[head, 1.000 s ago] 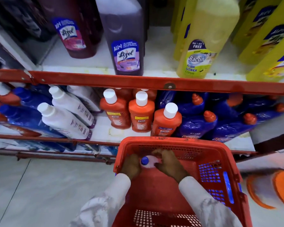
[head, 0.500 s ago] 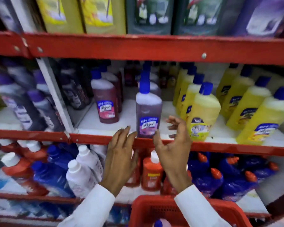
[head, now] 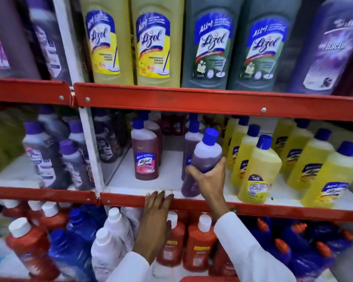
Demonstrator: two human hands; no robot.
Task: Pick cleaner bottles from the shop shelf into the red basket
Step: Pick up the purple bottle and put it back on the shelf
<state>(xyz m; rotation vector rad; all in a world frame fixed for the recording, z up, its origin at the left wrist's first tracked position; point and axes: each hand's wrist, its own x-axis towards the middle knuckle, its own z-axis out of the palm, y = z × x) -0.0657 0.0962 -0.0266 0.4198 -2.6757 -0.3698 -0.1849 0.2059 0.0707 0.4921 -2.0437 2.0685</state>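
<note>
My right hand (head: 209,178) grips a purple cleaner bottle (head: 204,159) with a blue cap around its middle, tilted right above the middle shelf (head: 130,180). My left hand (head: 157,212) lies flat, fingers resting on the red front lip of that shelf, holding nothing. A dark red Lizol bottle (head: 144,153) stands to the left of the held bottle. Only a sliver of the red basket (head: 202,279) rim shows at the bottom edge.
Yellow cleaner bottles (head: 257,169) crowd the middle shelf to the right. Big yellow, green and purple bottles (head: 153,41) stand on the top shelf. The bottom shelf holds orange bottles (head: 198,245), white ones (head: 108,247) and blue ones. A white upright post (head: 90,143) divides the shelves at left.
My view rose from the basket to the shelves. My right hand closed around the purple bottle and tilted it off the shelf. My left hand dropped onto the shelf lip.
</note>
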